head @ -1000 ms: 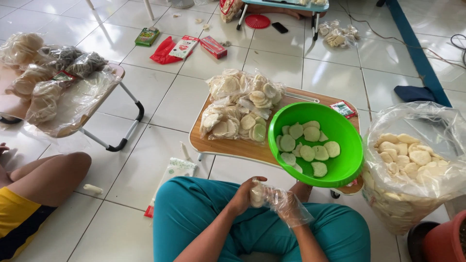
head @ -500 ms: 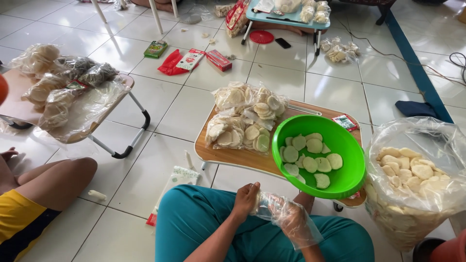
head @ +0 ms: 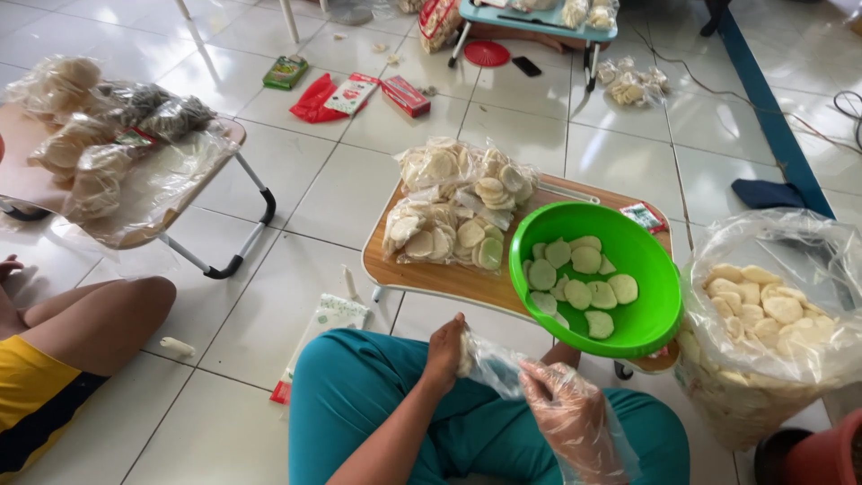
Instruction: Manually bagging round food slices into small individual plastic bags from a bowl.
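Compared with a second ago, the hands sit at the same place over the lap, but the left hand (head: 444,350) now pinches the mouth of a small clear bag (head: 489,368) with pale crackers pressed inside. The gloved right hand (head: 570,413) holds the bag's other side, fingers half curled. The filling seems finished. The green bowl (head: 628,319) stays on the desk (head: 431,278)

We see the bowl (head: 594,278) resting on the right end of the low table (head: 449,278), with the packed bags (head: 458,202) on its left. Right of the table sits the big open sack (head: 777,314). Another low table (head: 135,180) stands far left.
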